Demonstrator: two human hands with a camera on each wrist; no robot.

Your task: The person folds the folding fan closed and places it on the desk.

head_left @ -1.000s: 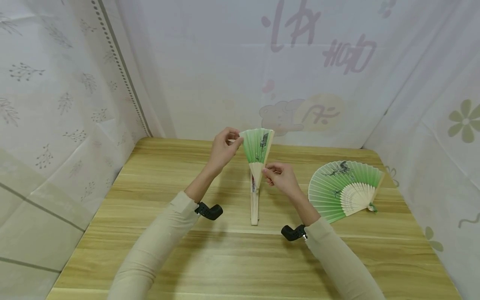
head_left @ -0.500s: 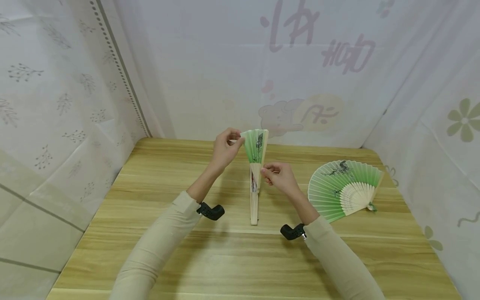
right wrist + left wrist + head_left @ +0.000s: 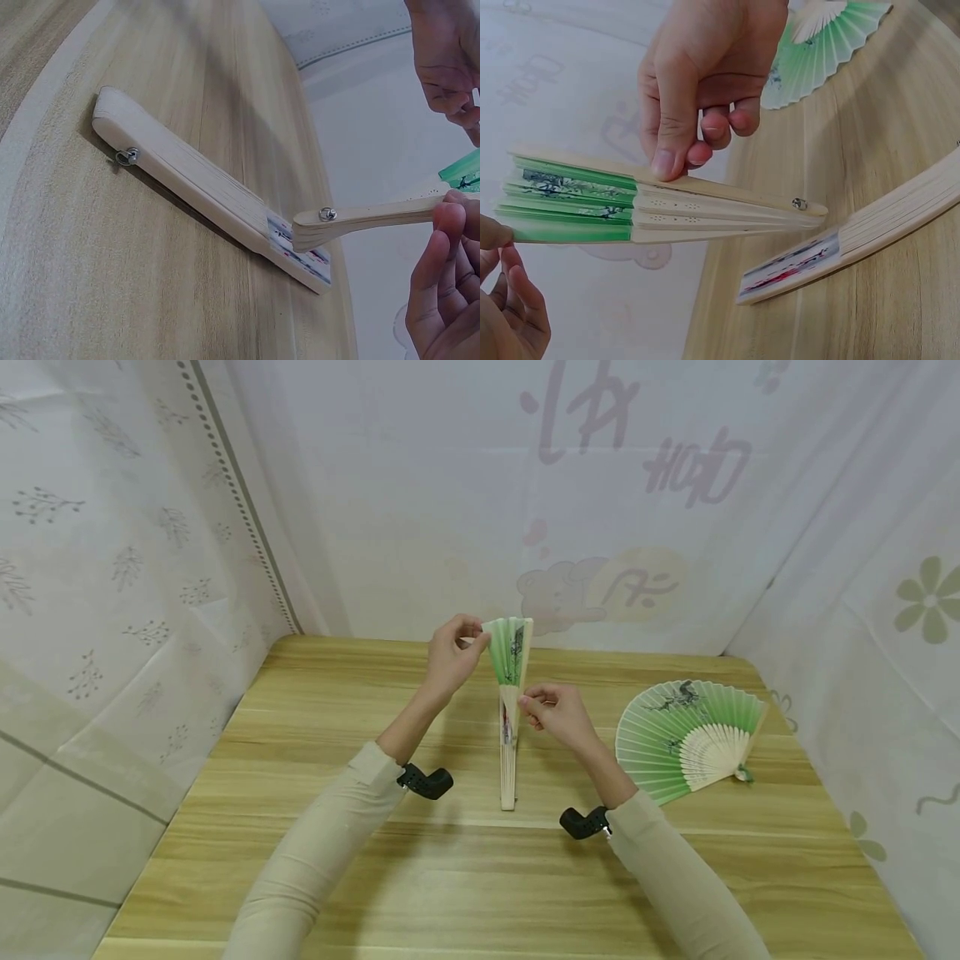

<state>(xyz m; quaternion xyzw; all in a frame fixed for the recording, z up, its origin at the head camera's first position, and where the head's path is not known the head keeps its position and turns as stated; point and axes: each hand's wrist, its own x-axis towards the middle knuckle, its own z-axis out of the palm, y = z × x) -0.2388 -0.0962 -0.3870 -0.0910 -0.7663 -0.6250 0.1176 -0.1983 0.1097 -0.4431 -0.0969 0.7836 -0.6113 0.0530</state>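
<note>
One partly folded fan (image 3: 511, 653) is pinched between the left hand (image 3: 453, 653), at its leaf edge, and the right hand (image 3: 558, 714), at its outer rib. Below both hands lies a closed fan (image 3: 508, 781); to their right, a spread fan (image 3: 712, 756).

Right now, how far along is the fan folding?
Looks done: one folded fan lies on the table.

In hand: the left hand and right hand pinch a green fan, narrower than a second ago but still partly spread.

Left, it seems: closing that one fully, then perhaps the open fan, lying fully spread on the right.
</note>
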